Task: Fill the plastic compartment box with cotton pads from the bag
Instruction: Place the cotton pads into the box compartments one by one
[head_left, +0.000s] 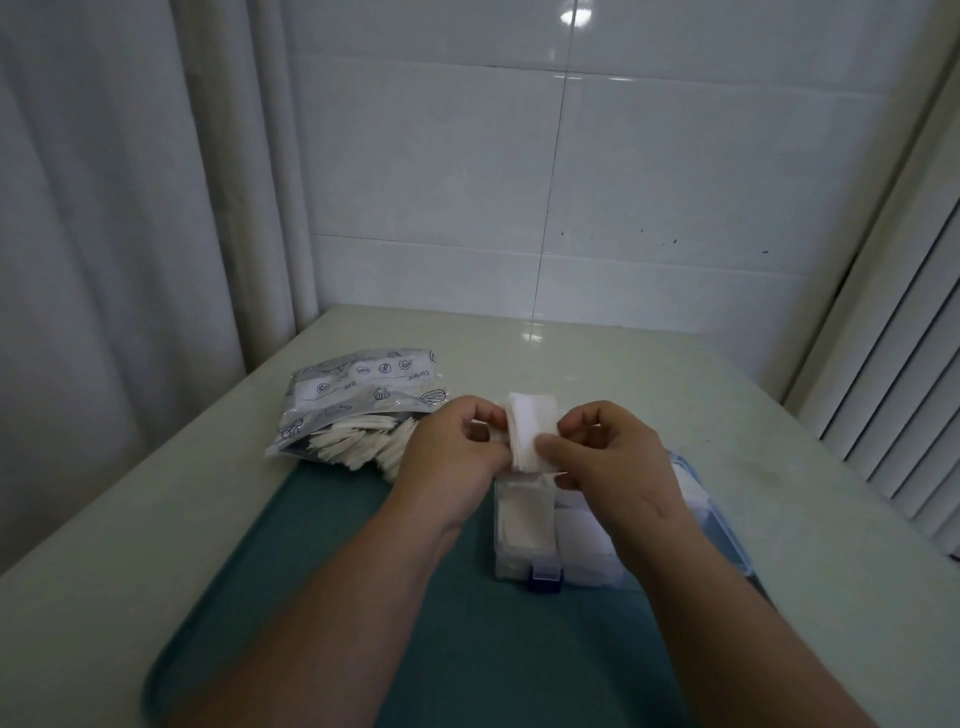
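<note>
A small stack of white square cotton pads (529, 434) is held upright between both hands, just above the far end of the clear plastic compartment box (524, 525). My left hand (451, 452) pinches the stack's left side and my right hand (608, 452) pinches its right side, thumb on the front. White pads lie in the box's compartments, and a blue latch (544, 578) shows at its near edge. The patterned zip bag (358, 400) lies to the left, its mouth open towards me with several pads spilling out.
The box sits on a teal mat (415, 597) laid on a pale table (779, 493). A tiled wall stands behind, a curtain (130, 234) hangs at the left, and a slatted panel (909, 389) borders the right.
</note>
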